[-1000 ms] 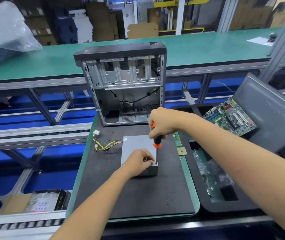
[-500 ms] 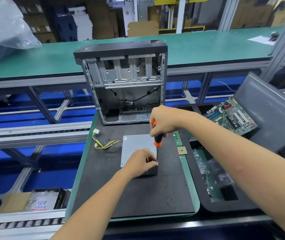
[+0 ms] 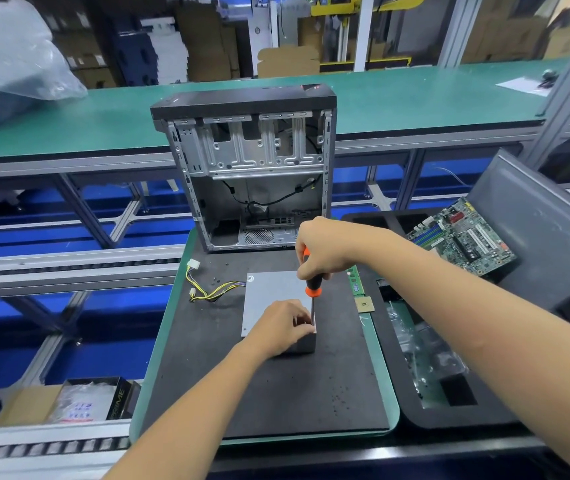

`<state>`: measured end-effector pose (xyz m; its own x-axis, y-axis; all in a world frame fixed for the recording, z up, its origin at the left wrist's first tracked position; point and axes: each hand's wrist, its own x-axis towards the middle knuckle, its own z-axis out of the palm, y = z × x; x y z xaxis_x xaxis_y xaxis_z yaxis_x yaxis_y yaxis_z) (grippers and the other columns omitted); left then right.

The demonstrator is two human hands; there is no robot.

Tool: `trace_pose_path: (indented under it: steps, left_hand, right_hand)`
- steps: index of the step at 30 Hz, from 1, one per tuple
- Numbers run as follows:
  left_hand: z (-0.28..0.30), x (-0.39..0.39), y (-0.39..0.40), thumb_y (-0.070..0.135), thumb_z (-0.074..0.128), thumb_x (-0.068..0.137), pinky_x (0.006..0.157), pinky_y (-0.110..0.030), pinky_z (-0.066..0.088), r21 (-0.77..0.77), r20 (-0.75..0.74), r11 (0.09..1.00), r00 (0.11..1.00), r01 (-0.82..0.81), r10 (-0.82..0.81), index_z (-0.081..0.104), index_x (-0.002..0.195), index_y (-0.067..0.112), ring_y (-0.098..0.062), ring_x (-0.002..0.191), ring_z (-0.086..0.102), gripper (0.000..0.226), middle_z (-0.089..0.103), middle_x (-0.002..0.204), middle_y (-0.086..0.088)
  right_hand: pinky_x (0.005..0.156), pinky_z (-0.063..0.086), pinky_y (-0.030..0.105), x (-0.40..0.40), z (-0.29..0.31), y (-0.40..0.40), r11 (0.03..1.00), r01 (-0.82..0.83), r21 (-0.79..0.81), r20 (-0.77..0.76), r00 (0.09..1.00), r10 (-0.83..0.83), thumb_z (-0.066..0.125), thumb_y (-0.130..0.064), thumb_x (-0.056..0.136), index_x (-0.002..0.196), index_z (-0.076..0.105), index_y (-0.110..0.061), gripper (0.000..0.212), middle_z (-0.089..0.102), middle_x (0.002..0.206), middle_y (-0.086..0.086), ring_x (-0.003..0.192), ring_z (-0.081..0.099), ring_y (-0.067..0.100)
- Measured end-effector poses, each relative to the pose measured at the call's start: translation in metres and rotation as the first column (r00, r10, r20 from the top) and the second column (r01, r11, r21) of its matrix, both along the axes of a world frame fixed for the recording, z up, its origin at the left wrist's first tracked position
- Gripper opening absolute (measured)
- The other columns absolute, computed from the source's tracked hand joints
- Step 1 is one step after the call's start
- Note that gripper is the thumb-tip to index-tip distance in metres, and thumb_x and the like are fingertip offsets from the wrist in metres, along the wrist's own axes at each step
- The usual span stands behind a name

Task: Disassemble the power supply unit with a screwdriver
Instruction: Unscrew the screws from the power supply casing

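Note:
A grey metal power supply unit [image 3: 269, 292] lies flat on the black mat [image 3: 276, 393], its yellow and black cable bundle [image 3: 214, 289] trailing to the left. My right hand [image 3: 325, 251] grips the orange and black screwdriver [image 3: 312, 287] by the handle and holds it upright. The shaft points down at the unit's near right corner. My left hand [image 3: 283, 327] rests on that corner with its fingertips pinched around the shaft near the tip. The tip itself and the screw are hidden behind my fingers.
An open, stripped computer case [image 3: 252, 168] stands upright at the mat's far edge. A memory stick [image 3: 355, 282] and a CPU chip [image 3: 364, 304] lie right of the unit. A black tray [image 3: 394, 375] on the right holds a motherboard [image 3: 463, 237] and plastic bags. Small screws [image 3: 216, 280] lie near the cables.
Both hands stay at the unit's near right corner with the screwdriver upright; the view has shifted slightly. No clear movement of the unit.

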<state>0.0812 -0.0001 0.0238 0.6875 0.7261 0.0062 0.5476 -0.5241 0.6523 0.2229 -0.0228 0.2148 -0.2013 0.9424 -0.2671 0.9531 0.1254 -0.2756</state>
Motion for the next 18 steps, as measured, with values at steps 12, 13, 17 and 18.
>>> trace_pose_path:
  steps: [12, 13, 17, 18]
  left_hand:
    - [0.002, 0.001, -0.004, 0.028, 0.070, 0.080, 0.059, -0.008, 0.034, 0.015, -0.005, 1.000, 1.000, -0.006, 0.006, 0.067, 0.075, 0.023, 0.003, 0.065, 0.050, 0.007, 0.054, 0.072, 0.018]
    - [0.002, 0.001, -0.004, 0.028, 0.070, 0.080, 0.059, -0.008, 0.034, 0.018, -0.004, 1.000, 1.000, -0.004, 0.004, 0.067, 0.075, 0.023, 0.003, 0.065, 0.050, 0.007, 0.053, 0.071, 0.018]
    - [0.003, 0.001, -0.004, 0.027, 0.071, 0.080, 0.058, -0.007, 0.034, -0.003, 0.012, 1.000, 1.000, -0.002, 0.002, 0.067, 0.076, 0.024, 0.002, 0.064, 0.049, 0.007, 0.053, 0.070, 0.017]
    - [0.004, 0.000, -0.004, 0.026, 0.072, 0.080, 0.059, -0.007, 0.035, -0.022, 0.025, 1.000, 1.000, -0.004, 0.005, 0.068, 0.076, 0.023, 0.002, 0.065, 0.049, 0.006, 0.053, 0.071, 0.017]
  right_hand:
    - [0.054, 0.053, 0.027, -0.003, 0.001, 0.000, 0.991, 0.099, -0.093, 0.108, 0.990, -0.088, 0.047, -0.049, 0.091, 0.070, 0.049, -0.004, 0.050, 0.061, 0.042, 0.008, 0.042, 0.065, 0.026]
    - [0.055, 0.053, 0.028, -0.005, 0.002, 0.000, 0.986, 0.110, -0.122, 0.107, 0.989, -0.097, 0.043, -0.047, 0.093, 0.071, 0.048, -0.004, 0.049, 0.063, 0.045, 0.012, 0.043, 0.065, 0.028]
    - [0.050, 0.046, 0.022, -0.012, 0.007, 0.005, 0.980, 0.065, -0.186, 0.105, 0.993, -0.046, 0.051, -0.028, 0.093, 0.075, 0.054, -0.005, 0.029, 0.068, 0.055, 0.008, 0.051, 0.067, 0.025]
    - [0.049, 0.045, 0.022, -0.012, 0.010, 0.007, 0.981, 0.034, -0.189, 0.107, 0.994, -0.014, 0.056, -0.028, 0.092, 0.080, 0.059, -0.004, 0.027, 0.068, 0.056, 0.004, 0.051, 0.065, 0.020]
